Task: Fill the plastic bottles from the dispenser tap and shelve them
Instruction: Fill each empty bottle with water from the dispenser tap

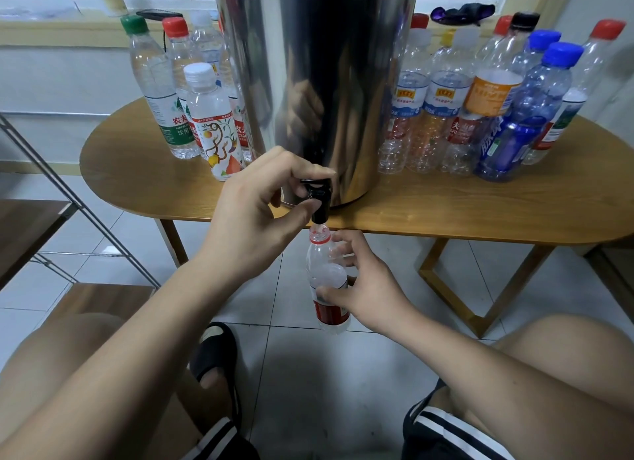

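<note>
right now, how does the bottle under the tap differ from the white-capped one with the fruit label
The bottle under the tap has no cap; the white-capped bottle is closed. The first is held by the right hand under the black tap, below the table edge; the second stands untouched on the table. The first wears a red label, the second a white one with fruit drawings. Both are clear plastic and upright.

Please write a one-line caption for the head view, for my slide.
Left hand grips the black plastic tap of the steel dispenser while right hand holds a clear red-labelled bottle beneath.
</note>
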The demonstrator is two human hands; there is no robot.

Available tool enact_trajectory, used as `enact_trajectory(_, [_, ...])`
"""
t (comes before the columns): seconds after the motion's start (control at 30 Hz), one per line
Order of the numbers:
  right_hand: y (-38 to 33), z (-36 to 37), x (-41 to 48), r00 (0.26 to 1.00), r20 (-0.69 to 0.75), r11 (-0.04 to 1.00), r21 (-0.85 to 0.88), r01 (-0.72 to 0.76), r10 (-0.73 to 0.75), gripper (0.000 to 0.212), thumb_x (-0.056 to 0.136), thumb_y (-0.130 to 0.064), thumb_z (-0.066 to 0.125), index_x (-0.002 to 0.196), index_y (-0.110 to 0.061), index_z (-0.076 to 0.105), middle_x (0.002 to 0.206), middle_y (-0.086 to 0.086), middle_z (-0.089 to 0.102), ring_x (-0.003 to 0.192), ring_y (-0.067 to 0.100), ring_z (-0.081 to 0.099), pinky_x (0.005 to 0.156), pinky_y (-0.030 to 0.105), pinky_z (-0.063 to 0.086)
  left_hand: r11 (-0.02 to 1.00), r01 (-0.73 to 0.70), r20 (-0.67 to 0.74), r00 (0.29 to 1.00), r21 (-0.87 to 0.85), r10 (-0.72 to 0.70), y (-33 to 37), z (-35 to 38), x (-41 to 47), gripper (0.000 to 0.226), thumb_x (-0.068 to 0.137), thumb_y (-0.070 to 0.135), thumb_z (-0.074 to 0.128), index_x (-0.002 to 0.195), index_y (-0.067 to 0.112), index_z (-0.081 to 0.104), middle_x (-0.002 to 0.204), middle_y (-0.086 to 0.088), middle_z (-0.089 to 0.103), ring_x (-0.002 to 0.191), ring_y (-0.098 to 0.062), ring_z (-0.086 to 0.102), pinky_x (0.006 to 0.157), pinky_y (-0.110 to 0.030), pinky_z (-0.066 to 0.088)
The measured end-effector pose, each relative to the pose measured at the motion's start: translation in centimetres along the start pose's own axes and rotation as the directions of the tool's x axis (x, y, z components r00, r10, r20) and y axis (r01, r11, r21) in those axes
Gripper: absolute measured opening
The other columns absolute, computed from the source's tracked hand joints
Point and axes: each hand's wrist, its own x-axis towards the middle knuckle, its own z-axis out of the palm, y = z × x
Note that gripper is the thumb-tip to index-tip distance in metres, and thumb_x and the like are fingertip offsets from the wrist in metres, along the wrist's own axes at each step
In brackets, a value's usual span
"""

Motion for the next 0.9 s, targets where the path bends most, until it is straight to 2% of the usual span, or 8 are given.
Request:
enact_trajectory(0.2, [0.02,0.02,0.06,1.0,0.014,1.0,0.01,-0.001,0.001,0.079,0.078,-0.02,0.092,0.135,-0.048,0.046,0.121,-0.023,0.06,0.114,-0.008,0.058,0.082,0.007,0.05,1.0,-0.006,0.004,1.0,-0.012,0.006,0.01,0.02,0.04,0.042,0.09,-0.005,0.083,0.122,0.02,0.074,0.097,-0.005,0.067,0.089,-0.02,0.063,0.077,-0.018,0.043])
enact_trajectory(0.27, [-0.05,0.07,0.09,1.0,0.016,1.0,0.01,-0.004,0.004,0.079,0.078,-0.021,0.092,0.136,-0.048,0.046,0.122,-0.024,0.059,0.114,-0.009,0.058,0.084,0.009,0.051,1.0,-0.007,0.004,1.0,-0.017,0.007,-0.05,0.0,0.05,0.043,0.09,-0.005,0.083,0.122,0.021,0.074,0.096,-0.006,0.067,0.09,-0.021,0.063,0.077,-0.019,0.044])
enact_trajectory(0.37, [-0.04,0.15,0.19,1.0,0.013,1.0,0.009,-0.006,0.006,0.08,0.077,-0.023,0.092,0.137,-0.048,0.045,0.123,-0.023,0.059,0.115,-0.005,0.059,0.09,0.021,0.055,1.0,-0.009,0.006,1.0,-0.022,0.009,-0.06,-0.01,0.02,0.044,0.09,-0.004,0.083,0.122,0.024,0.073,0.097,-0.005,0.067,0.089,-0.021,0.063,0.075,-0.021,0.045])
enact_trajectory(0.5, [-0.02,0.14,0.14,1.0,0.017,1.0,0.007,-0.005,0.005,0.079,0.079,-0.023,0.092,0.137,-0.049,0.045,0.123,-0.023,0.059,0.115,-0.008,0.057,0.085,0.013,0.052,1.0,-0.004,0.009,1.0,-0.024,0.004,-0.05,-0.04,-0.04,0.046,0.09,-0.002,0.084,0.123,0.027,0.072,0.097,-0.004,0.067,0.089,-0.02,0.063,0.074,-0.025,0.046])
enact_trajectory(0.8, [-0.06,0.26,0.22,1.0,0.016,1.0,0.006,-0.011,0.011,0.08,0.079,-0.025,0.092,0.138,-0.049,0.045,0.124,-0.022,0.059,0.114,-0.01,0.056,0.087,0.015,0.051,1.0,-0.003,0.007,1.0,-0.029,0.003,-0.12,-0.03,-0.08,0.046,0.09,-0.004,0.084,0.123,0.026,0.072,0.096,-0.004,0.066,0.088,-0.018,0.062,0.073,-0.025,0.046])
enact_trajectory(0.9, [0.02,0.24,0.19,1.0,0.021,1.0,0.007,-0.015,0.015,0.08,0.079,-0.025,0.093,0.139,-0.049,0.045,0.125,-0.021,0.059,0.114,-0.011,0.056,0.082,0.009,0.05,1.0,0.003,0.008,1.0,-0.029,-0.003,-0.13,-0.03,-0.05,0.045,0.089,-0.004,0.083,0.123,0.024,0.073,0.096,-0.003,0.066,0.088,-0.018,0.062,0.072,-0.029,0.047])
